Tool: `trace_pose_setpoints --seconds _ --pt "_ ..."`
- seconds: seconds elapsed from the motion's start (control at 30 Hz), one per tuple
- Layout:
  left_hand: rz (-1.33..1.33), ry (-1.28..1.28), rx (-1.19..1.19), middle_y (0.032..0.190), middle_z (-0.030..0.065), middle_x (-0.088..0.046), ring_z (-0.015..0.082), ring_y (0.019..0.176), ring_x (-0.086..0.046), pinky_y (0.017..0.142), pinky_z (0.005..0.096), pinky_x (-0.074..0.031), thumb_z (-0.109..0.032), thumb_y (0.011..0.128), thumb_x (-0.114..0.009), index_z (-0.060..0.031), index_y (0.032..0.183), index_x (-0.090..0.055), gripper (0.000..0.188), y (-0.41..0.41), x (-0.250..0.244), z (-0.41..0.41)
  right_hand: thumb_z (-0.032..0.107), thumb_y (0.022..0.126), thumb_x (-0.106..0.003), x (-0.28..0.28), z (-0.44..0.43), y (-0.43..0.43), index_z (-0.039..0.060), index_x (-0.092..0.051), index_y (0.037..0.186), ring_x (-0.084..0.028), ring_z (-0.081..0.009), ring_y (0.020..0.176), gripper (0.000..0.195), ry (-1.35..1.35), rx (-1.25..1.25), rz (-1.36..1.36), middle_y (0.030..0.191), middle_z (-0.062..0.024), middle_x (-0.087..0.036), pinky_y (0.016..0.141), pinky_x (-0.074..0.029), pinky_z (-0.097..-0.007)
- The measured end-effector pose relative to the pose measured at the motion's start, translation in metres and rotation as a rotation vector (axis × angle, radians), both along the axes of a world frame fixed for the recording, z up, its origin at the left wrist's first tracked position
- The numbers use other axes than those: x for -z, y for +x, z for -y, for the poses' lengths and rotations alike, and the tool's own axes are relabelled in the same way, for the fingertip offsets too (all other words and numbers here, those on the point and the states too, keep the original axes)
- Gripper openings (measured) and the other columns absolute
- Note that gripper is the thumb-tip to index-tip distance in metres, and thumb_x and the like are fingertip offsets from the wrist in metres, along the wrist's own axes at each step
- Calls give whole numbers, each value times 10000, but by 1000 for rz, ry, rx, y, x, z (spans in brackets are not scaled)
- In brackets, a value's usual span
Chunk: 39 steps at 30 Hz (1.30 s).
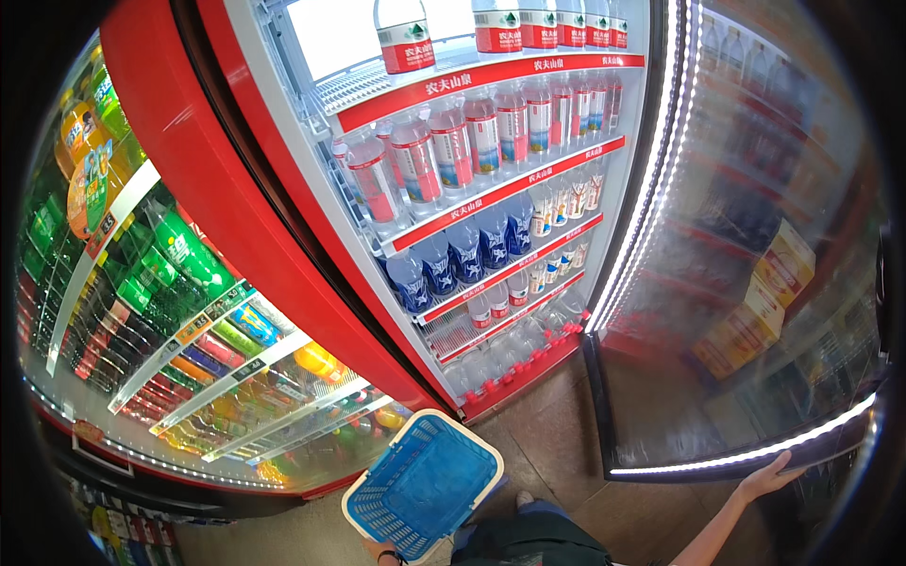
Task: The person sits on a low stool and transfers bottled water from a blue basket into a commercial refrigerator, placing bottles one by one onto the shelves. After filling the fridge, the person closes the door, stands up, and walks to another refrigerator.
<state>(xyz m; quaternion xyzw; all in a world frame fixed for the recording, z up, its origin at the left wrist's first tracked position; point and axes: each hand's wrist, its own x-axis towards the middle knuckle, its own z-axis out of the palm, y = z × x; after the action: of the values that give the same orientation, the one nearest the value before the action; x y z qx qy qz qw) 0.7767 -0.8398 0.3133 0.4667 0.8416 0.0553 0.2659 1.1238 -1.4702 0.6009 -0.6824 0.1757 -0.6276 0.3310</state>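
Note:
A blue plastic shopping basket [432,470] with a cream rim hangs at my lower left. My left hand [379,549], mostly hidden, grips its near side and wears a dark wristband. At the right, my right hand [768,480] is at the edge of the open glass cooler door [708,396], thumb in front. Directly before me the red-and-white drinks cooler [453,205] shows its shelves. Large water bottles [403,42] stand on top, with red-labelled bottles [453,141] below. Under those are blue-labelled bottles [463,251]. Clear bottles with red caps [495,361] lie at the bottom.
To the left, a second drinks cooler [212,339] holds soda bottles and cans behind glass. Its red frame [233,212] adjoins the open cooler. Brown tiled floor [545,431] lies below. Yellow cartons [754,304] appear in the door glass. More goods [127,527] are at lower left.

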Motion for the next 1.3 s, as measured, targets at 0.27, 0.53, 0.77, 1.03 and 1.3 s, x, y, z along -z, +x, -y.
trace_pose_setpoints --seconds 0.27,0.53,0.77,1.03,1.3 --pt "353 124 -264 1160 164 -649 280 992 -659 881 406 -551 -509 1021 -139 -45 1355 -490 671 -8 15 7 193 990 -499 -1 26 6 -117 -256 1437 -441 -329 1283 595 -47 -18 -40 1427 -289 -374 1096 -332 -392" --pt "95 51 124 1172 176 -643 282 1006 -657 858 396 -558 -468 1035 -174 -48 1347 -496 615 29 -10 59 224 981 -497 -7 26 9 -134 -215 1445 -413 -336 1305 650 -11 -14 -30 1449 -314 -325 1106 -309 -405" --pt "-155 -124 377 1366 181 -523 320 1135 -597 909 427 -533 27 930 -451 -168 1531 -191 683 41 -22 104 273 973 -517 -11 21 8 -154 -243 1421 -418 -331 1293 677 -48 -43 29 1441 -308 -333 1100 -315 -401" --pt "75 -60 297 1335 219 -518 352 1177 -557 966 451 -491 92 838 -533 -44 1454 -243 694 39 -26 141 360 980 -517 -3 57 19 -161 -291 1396 -453 -333 1260 705 -162 34 -19 1406 -315 -381 1076 -346 -400" --pt "22 -38 423 1340 300 -445 412 1180 -522 956 478 -484 135 778 -518 59 1406 -269 680 -30 57 149 382 1012 -462 22 102 35 -178 -370 1328 -535 -378 1177 650 -78 182 -196 1312 -350 -477 1013 -411 -399"
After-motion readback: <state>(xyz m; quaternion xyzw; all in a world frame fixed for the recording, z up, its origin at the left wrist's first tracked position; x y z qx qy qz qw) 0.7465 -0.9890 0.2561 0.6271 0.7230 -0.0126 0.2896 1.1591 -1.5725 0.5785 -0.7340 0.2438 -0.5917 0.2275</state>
